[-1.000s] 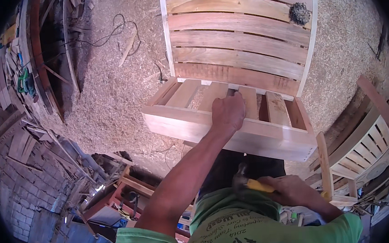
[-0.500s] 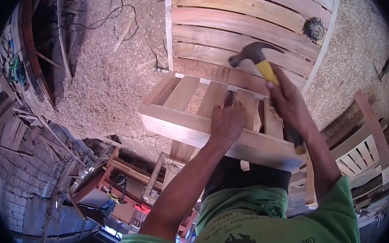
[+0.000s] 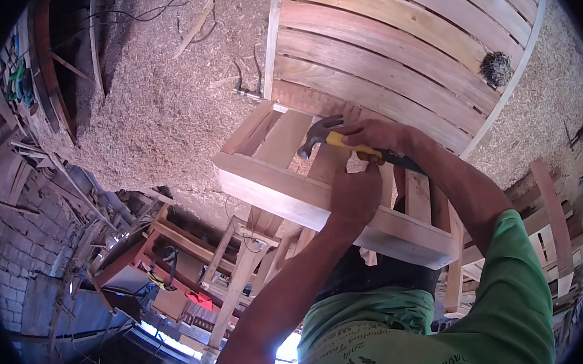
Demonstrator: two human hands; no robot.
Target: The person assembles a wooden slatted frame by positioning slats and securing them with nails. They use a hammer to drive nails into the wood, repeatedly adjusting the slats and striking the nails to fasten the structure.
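A slatted wooden frame [image 3: 271,187] with thick side rails and several crosswise slats lies in front of my body. My right hand [image 3: 380,137] is wrapped around a claw hammer [image 3: 335,139] with a yellow and black handle. The hammer lies nearly sideways, low over the slats, its metal head pointing left. Just below it, my left hand [image 3: 357,194] rests at the near rail with its fingers curled inside the frame, close against my right hand. Whatever those fingers pinch is hidden.
Beyond the frame stands a large slatted wooden panel [image 3: 390,44] with a dark bristly clump [image 3: 495,69] on it. Wood shavings [image 3: 156,117] cover the ground. Reddish wooden furniture [image 3: 153,254] stands at lower left, and a slatted wooden piece [image 3: 547,251] is at the right.
My right hand has brought the hammer down and left, from raised over the panel's edge to low over the slats beside my left hand. The view has shifted slightly.
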